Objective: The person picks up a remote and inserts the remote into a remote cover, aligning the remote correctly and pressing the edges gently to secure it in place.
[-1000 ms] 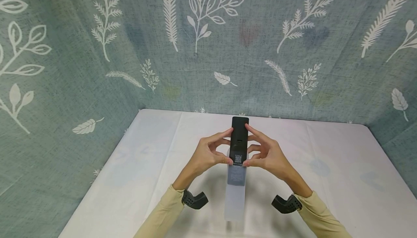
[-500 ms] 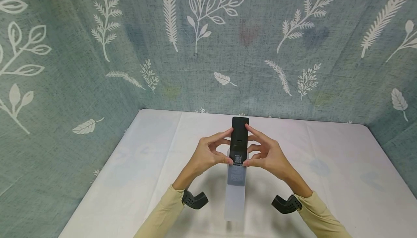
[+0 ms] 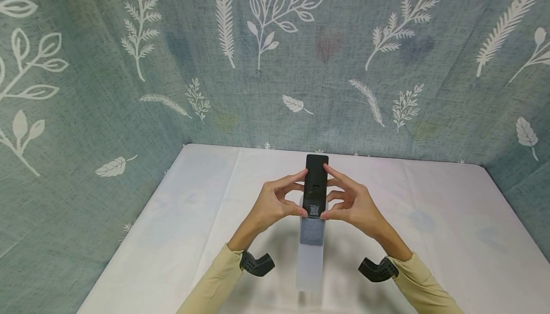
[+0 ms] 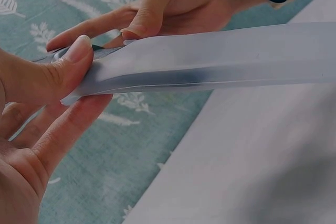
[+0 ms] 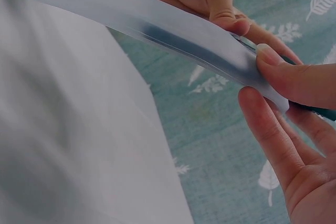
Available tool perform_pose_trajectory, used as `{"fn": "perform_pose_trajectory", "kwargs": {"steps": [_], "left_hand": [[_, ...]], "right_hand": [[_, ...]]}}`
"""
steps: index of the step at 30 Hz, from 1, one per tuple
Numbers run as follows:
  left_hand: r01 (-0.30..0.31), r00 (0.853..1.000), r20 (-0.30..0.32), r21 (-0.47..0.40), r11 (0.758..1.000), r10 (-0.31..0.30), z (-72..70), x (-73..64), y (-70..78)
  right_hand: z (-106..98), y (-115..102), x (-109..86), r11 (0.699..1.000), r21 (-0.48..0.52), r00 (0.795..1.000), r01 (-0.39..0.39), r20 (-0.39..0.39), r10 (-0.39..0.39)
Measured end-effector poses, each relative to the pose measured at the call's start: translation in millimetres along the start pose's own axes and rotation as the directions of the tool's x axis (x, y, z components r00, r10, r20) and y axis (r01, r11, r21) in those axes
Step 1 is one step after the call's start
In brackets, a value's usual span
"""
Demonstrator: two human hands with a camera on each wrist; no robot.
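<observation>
- Left hand (image 3: 277, 200) and right hand (image 3: 353, 203) both pinch the cover's mouth and the remote (image 3: 316, 175), its lower end inside, above the desk (image 3: 172, 242)!
- Loosened fingers could drop it!
- Uneven pushing might snag the cover (image 3: 310, 268)!

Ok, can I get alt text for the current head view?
A person's left hand and right hand hold a black remote control, partway inside a translucent cover, over a white-covered table. Grey-green leaf-print fabric hangs behind.
</observation>
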State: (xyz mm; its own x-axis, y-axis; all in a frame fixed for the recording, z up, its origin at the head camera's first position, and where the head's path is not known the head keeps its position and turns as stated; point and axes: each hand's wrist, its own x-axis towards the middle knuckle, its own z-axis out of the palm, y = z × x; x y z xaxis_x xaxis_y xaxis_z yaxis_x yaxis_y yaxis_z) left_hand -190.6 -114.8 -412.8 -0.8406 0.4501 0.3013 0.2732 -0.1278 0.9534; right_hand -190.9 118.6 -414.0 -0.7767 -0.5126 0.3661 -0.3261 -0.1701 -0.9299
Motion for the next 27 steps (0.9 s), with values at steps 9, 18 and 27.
{"fn": "perform_pose_trajectory", "kwargs": {"steps": [9,18,27], "left_hand": [[0.004,1.0,0.0,-0.009,1.0,-0.004,-0.7,0.0,-0.3],[0.005,1.0,-0.002,-0.022,1.0,-0.005,-0.6,-0.7,0.1],[0.004,1.0,-0.008,-0.012,1.0,-0.004,-0.5,-1.1,0.7]], "right_hand": [[0.6,-0.3,-0.1,1.0,0.001,1.0,0.0,0.0,0.0],[0.6,-0.6,0.4,1.0,0.005,1.0,-0.014,-0.005,0.014],[1.2,-0.6,0.3,1.0,0.022,1.0,-0.013,-0.004,0.013]]}}
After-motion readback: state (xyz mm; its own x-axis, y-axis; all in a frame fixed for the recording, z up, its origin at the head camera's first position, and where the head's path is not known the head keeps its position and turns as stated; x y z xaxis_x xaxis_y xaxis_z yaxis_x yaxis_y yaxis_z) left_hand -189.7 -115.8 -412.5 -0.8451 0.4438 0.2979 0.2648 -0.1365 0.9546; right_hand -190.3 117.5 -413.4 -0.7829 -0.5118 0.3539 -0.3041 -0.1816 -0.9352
